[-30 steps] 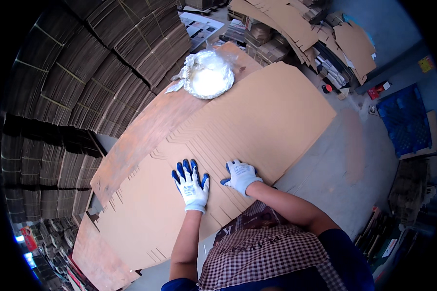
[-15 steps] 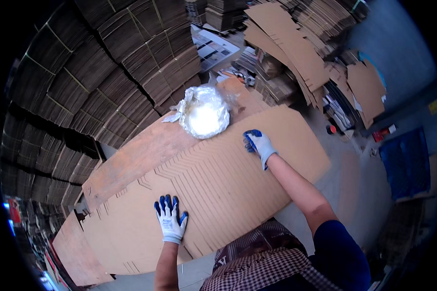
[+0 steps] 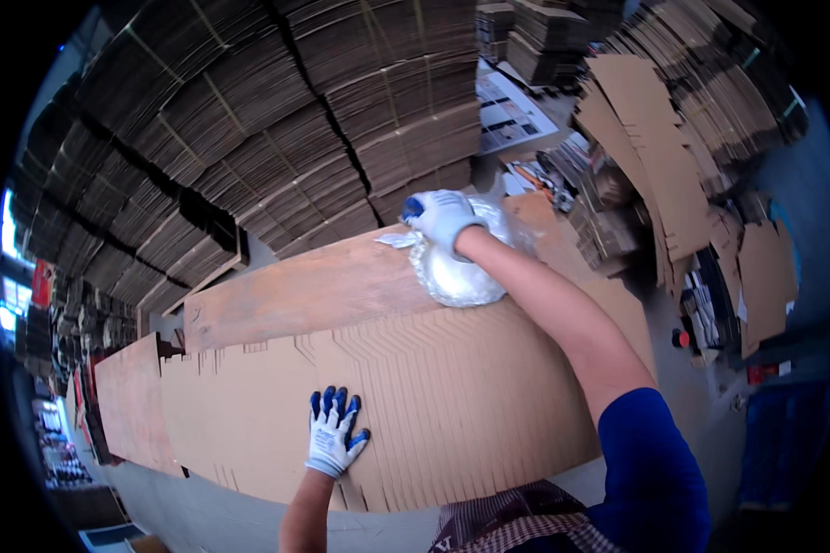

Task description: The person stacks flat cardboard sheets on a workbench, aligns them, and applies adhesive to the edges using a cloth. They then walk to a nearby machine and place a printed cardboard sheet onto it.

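Overlapping brown cardboard sheets (image 3: 452,396) lie fanned out in front of me, their slotted edges forming a row of steps. My left hand (image 3: 334,435), in a white glove with blue fingertips, rests flat on them with its fingers spread. At the far side, a round container (image 3: 461,284) wrapped in shiny, crinkled film sits beside the sheets. Over its far left part reaches my right hand (image 3: 444,217), gloved the same way, fingers curled. Whatever those fingers may hold is hidden. The hand and forearm cover part of the container.
Beneath the cardboard is a reddish wooden board (image 3: 295,288). Tall strapped stacks of flat cardboard (image 3: 240,120) rise behind it. More cardboard pieces (image 3: 650,138) lean at the far right, near a small red-topped item (image 3: 680,338) on the floor.
My right hand has moved left and away from me, off the cardboard and over the wrapped container. My left hand stays flat on the sheets. The whole view has shifted.
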A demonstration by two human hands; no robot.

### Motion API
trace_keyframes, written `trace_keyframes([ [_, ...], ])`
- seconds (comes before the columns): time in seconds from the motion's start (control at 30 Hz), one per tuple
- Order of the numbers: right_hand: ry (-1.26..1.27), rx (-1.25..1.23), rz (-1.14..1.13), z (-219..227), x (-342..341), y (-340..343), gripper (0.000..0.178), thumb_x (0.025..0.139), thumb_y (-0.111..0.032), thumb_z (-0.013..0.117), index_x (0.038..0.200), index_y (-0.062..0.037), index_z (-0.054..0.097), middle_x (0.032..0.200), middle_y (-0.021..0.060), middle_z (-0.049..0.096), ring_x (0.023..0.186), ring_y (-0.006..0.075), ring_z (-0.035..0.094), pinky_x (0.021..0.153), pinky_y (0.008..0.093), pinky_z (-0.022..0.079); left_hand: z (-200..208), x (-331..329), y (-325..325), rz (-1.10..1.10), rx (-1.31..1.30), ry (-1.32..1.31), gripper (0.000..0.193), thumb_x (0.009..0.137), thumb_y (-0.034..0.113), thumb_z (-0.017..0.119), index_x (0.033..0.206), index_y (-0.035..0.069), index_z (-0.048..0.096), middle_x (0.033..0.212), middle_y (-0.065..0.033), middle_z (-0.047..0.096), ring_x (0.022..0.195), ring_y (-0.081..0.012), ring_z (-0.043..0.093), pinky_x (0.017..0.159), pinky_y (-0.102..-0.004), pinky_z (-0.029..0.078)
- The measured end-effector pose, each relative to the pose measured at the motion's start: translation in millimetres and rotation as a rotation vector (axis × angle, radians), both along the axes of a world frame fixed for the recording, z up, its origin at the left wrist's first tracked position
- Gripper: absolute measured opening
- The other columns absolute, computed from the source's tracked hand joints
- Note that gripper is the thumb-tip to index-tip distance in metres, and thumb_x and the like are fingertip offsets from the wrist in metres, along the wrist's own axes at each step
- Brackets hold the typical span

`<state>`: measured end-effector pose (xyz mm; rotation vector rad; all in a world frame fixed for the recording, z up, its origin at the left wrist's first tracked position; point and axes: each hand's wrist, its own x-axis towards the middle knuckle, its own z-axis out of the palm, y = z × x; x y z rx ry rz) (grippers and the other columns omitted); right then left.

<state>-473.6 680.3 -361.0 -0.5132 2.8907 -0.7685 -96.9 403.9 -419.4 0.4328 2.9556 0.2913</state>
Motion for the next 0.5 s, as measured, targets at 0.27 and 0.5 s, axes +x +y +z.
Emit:
trace_keyframes([
  [0.27,-0.039,0.893,0.284,-77,-65,-83,0.038,0.087,-0.025,0.071,0.124,-0.0147,0.072,0.128,0.0082,0.069,0.121,0.0327,0.063,0.103,0.0685,0.034,-3,-3,-4,-0.005,0.025,-0.002,0.074,0.083,0.046,0.068,0.147,0.015,0.047,0.155,-0.0178,0.038,0.145,-0.0414,0.030,0.119,-0.0622,0.017],
  [0.5,-0.232,0.483,0.111,-40,-68,-70,0.040,0.085,-0.036,0.066,0.119,-0.0146,0.071,0.121,0.0153,0.069,0.111,0.0345,0.066,0.094,0.0460,0.052,1,0,-8,0.017,0.029,-0.007,0.069,0.088,0.050,0.061,0.147,0.018,0.048,0.152,-0.0180,0.041,0.145,-0.0382,0.031,0.121,-0.0599,0.013],
])
